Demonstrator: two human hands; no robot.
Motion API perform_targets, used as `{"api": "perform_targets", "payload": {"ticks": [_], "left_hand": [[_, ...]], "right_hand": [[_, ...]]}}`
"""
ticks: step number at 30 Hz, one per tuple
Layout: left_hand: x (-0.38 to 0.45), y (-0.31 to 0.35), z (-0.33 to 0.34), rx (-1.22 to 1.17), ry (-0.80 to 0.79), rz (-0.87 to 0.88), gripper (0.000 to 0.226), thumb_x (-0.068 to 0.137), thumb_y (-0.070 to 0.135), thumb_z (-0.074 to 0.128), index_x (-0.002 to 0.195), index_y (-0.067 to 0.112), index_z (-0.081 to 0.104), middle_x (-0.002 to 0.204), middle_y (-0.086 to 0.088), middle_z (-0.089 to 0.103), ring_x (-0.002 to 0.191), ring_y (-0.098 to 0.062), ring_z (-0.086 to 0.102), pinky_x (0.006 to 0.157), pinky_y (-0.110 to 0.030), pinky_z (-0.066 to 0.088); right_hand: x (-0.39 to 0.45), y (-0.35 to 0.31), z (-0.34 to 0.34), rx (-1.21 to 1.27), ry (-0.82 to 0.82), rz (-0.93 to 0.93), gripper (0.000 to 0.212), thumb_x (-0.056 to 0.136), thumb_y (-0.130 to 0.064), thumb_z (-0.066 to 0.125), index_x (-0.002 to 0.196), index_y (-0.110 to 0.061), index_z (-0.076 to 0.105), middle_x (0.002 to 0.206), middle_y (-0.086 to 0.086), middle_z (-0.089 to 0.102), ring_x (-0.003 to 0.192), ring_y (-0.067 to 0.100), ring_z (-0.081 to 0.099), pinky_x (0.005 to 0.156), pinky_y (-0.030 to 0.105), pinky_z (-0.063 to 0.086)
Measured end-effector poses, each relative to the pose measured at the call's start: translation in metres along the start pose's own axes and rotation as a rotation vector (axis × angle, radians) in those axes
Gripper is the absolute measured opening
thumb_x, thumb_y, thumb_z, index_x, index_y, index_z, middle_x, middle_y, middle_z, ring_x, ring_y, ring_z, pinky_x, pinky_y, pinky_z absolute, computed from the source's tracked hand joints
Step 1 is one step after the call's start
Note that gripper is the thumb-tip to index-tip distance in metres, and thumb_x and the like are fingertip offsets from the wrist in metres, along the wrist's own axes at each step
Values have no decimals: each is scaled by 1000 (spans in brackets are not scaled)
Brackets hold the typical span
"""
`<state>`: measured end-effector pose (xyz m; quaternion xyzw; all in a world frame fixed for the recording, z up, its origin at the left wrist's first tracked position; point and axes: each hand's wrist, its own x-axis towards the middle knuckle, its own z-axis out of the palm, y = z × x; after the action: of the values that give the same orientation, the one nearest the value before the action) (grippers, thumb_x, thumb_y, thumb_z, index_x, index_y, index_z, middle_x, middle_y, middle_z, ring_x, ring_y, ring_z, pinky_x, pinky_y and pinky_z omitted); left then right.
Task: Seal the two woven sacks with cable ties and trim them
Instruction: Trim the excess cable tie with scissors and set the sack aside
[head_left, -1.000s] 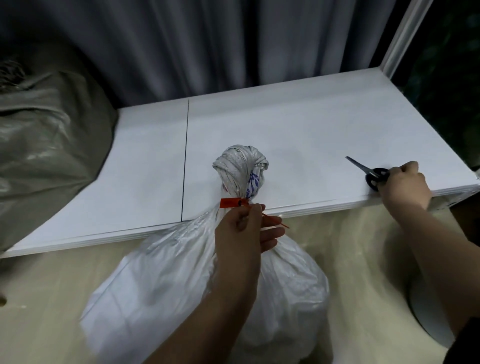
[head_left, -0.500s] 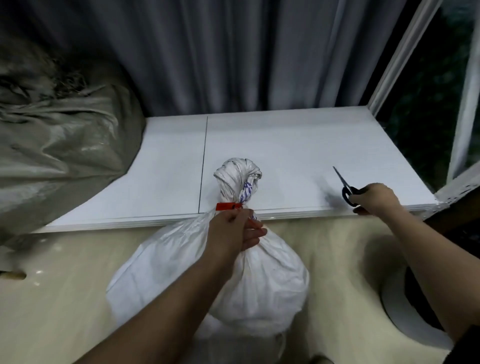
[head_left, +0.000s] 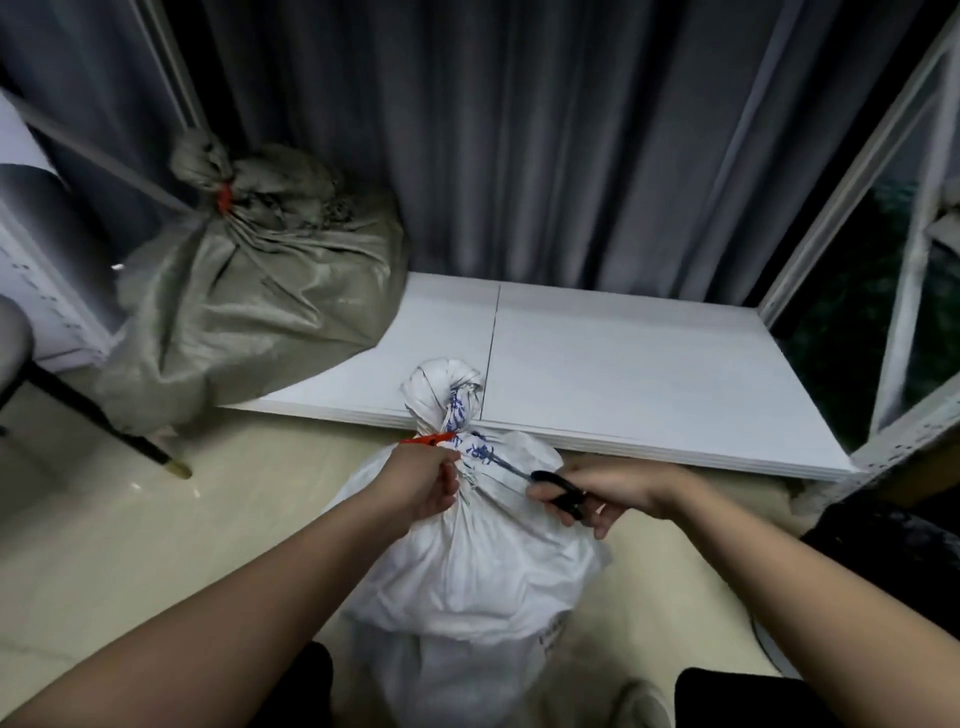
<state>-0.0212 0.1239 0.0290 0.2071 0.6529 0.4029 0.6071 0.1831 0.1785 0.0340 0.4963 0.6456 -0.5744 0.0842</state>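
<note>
One slip of the scissors (head_left: 540, 480) in the right hand (head_left: 615, 491), and they nick the white sack (head_left: 483, 551) or the left hand (head_left: 423, 483) fingers pinching the red cable tie (head_left: 428, 440).

Scissors (head_left: 551, 484) now off the boards, at the sack neck (head_left: 470, 447).

Looks like a room in a home, by a window: grey curtains (head_left: 545, 145) hanging to a low white sill (head_left: 649, 364), white window frame (head_left: 852, 171) at right (dark outside), glossy beige floor (head_left: 104, 545). Tied sacks (head_left: 249, 306) standing about, a chair leg (head_left: 104, 426) at left.
</note>
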Motion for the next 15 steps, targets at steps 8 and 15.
{"api": "perform_targets", "payload": {"ticks": [8, 15], "left_hand": [[-29, -14, -48, 25, 1, -16, 12, 93, 12, 51, 82, 12, 56, 64, -2, 55, 37, -5, 58, 44, -15, 49], [-28, -19, -76, 98, -26, -27, 15, 91, 15, 55, 76, 11, 57, 63, -4, 58, 43, -9, 62, 49, -19, 52]], "right_hand": [[37, -53, 39, -118, -221, 2, 37, 88, -54, 51, 67, -23, 56, 57, -7, 52, 43, 6, 38, 49, 19, 36], [56, -80, 27, -242, -288, 32, 37, 73, -59, 55, 68, -22, 56, 57, -6, 52, 49, 8, 43, 48, 17, 39]]}}
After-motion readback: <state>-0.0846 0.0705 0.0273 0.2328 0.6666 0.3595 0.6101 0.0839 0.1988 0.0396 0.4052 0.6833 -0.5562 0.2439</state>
